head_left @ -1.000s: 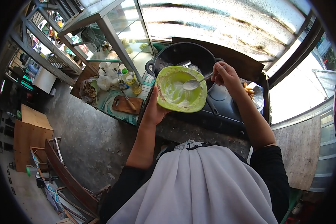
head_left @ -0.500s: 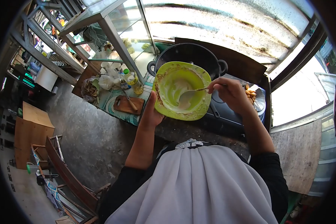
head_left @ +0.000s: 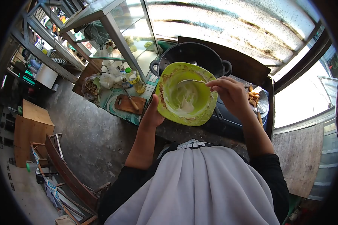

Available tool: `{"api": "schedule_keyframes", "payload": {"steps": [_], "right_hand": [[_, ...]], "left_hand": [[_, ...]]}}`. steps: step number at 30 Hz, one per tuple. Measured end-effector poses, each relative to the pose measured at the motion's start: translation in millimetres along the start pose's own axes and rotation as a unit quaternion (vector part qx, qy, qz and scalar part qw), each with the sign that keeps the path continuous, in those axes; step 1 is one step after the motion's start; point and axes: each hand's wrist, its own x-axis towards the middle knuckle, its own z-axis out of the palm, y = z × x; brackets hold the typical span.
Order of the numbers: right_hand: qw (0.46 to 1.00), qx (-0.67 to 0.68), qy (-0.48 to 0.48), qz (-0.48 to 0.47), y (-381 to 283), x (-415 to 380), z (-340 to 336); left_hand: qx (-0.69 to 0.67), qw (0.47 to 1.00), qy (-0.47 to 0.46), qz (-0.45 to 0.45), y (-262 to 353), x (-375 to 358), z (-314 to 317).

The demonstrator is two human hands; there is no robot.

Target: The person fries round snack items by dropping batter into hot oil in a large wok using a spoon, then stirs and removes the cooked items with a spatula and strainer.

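Observation:
A lime-green bowl with pale, thick batter in it is tilted toward me in the middle of the view. My left hand grips its left rim, the fingers partly hidden under the bowl. My right hand pinches the handle of a metal spoon, whose head reaches into the bowl near the far side. Behind the bowl sits a large black wok with two loop handles, partly covered by the bowl.
Brown fried pieces lie on a metal tray at the right. To the left are a cutting board with a knife, an oil bottle, plastic bags and a glass display case. A wooden bench stands lower left.
The spoon has moved up from the batter's lower middle toward the bowl's far side. The bowl has shifted slightly right and down in view.

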Motion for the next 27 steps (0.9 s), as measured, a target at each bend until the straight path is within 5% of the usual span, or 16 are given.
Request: {"api": "schedule_keyframes", "payload": {"steps": [4,7,15,21,24,27], "right_hand": [[0.987,-0.073,-0.056,-0.129,-22,-11,20],[0.977,-0.095,-0.134,-0.135,-24,-17,4],[0.998,0.014,0.064,0.015,22,-5,11],[0.994,0.05,-0.08,0.055,7,-11,-2],[0.982,0.124,0.049,0.135,12,-4,-1],[0.987,0.072,0.041,0.136,19,-7,5]], "left_hand": [[0.005,0.999,0.025,0.019,-2,2,1],[0.006,0.997,0.049,0.058,2,-1,-1],[0.028,0.998,0.039,0.047,4,-11,-10],[0.087,0.994,0.052,0.049,7,-12,-8],[0.049,0.997,0.04,0.044,6,-13,-4],[0.053,0.997,0.04,0.049,7,-13,-2]]}}
